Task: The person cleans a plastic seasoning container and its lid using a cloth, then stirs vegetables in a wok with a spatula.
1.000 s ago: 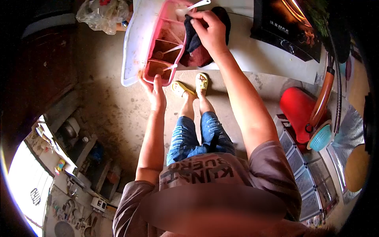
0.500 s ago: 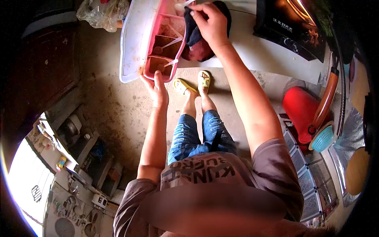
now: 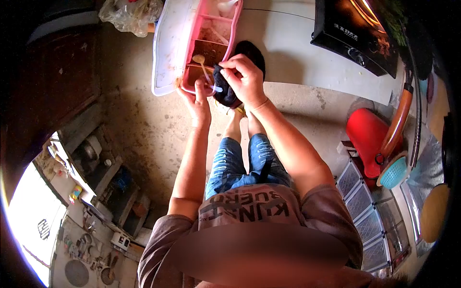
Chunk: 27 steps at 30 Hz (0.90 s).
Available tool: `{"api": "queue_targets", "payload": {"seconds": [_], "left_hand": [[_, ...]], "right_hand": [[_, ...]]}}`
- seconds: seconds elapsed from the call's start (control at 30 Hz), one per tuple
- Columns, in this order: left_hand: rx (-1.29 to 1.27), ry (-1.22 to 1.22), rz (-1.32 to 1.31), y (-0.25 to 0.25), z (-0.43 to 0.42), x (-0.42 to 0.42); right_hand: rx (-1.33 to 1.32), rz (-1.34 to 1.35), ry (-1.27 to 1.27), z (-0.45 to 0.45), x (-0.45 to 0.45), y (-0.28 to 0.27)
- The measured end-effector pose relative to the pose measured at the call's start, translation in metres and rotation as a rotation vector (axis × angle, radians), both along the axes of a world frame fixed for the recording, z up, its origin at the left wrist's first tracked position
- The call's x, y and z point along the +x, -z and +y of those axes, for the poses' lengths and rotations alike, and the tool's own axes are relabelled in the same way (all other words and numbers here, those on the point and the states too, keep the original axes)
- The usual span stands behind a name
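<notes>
The pink compartment box (image 3: 232,36) stands with its whitish lid (image 3: 169,48) open on the left. My left hand (image 3: 199,103) grips the box's near end, thumb on the rim. My right hand (image 3: 244,79) is closed on a dark cloth (image 3: 224,89) at the box's near right corner; part of the cloth hangs beyond the wrist. A small spoon (image 3: 199,59) leans across the two nearest compartments, which hold brown powder. Farther compartments hold a pale, reddish-stained content and a white spoon (image 3: 225,6).
A black gas stove (image 3: 353,38) sits on the white counter (image 3: 288,53) at the upper right. A red container (image 3: 367,139) and a blue basket (image 3: 394,174) are at the right. A plastic bag (image 3: 129,17) lies at the upper left. Shelves stand at the lower left.
My right hand has moved down with the cloth, from the far compartment to the near corner. The small spoon in the near compartments has shifted and tilted. My left hand keeps its hold.
</notes>
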<state>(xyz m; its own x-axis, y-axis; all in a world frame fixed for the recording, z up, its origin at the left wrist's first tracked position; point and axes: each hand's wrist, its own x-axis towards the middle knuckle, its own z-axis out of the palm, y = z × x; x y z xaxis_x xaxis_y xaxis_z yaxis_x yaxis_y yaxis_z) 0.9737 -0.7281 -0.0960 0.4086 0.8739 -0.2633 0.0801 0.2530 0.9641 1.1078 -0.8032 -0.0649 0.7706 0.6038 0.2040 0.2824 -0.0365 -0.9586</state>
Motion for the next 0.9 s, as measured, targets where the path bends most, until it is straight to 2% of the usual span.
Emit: {"api": "queue_targets", "payload": {"seconds": [0.13, 0.23, 0.37, 0.5, 0.6, 0.77, 0.83, 0.9], "left_hand": [[-0.029, 0.024, 0.002, -0.012, -0.002, 0.004], [0.027, 0.008, 0.017, -0.003, -0.001, 0.001], [0.07, 0.001, 0.087, 0.004, -0.001, 0.0], [0.003, -0.002, -0.025, -0.007, -0.004, 0.007], [-0.064, -0.007, -0.039, -0.026, -0.006, 0.012], [-0.047, 0.02, -0.034, -0.006, -0.003, 0.003], [0.06, 0.017, 0.016, 0.001, -0.002, 0.003], [0.046, -0.009, -0.017, 0.0, -0.005, 0.006]], "right_hand": [[0.021, -0.034, 0.1, 0.014, 0.031, 0.009], [0.001, -0.099, 0.138, 0.025, 0.057, 0.01], [0.019, -0.101, 0.106, 0.021, 0.049, 0.006], [-0.01, -0.099, -0.039, 0.002, 0.016, 0.001], [0.009, -0.085, -0.043, 0.0, 0.008, 0.002], [-0.015, -0.085, 0.122, 0.022, 0.05, 0.013], [-0.042, -0.15, 0.113, 0.019, 0.048, 0.009], [-0.048, -0.223, 0.036, 0.014, 0.04, 0.004]]}}
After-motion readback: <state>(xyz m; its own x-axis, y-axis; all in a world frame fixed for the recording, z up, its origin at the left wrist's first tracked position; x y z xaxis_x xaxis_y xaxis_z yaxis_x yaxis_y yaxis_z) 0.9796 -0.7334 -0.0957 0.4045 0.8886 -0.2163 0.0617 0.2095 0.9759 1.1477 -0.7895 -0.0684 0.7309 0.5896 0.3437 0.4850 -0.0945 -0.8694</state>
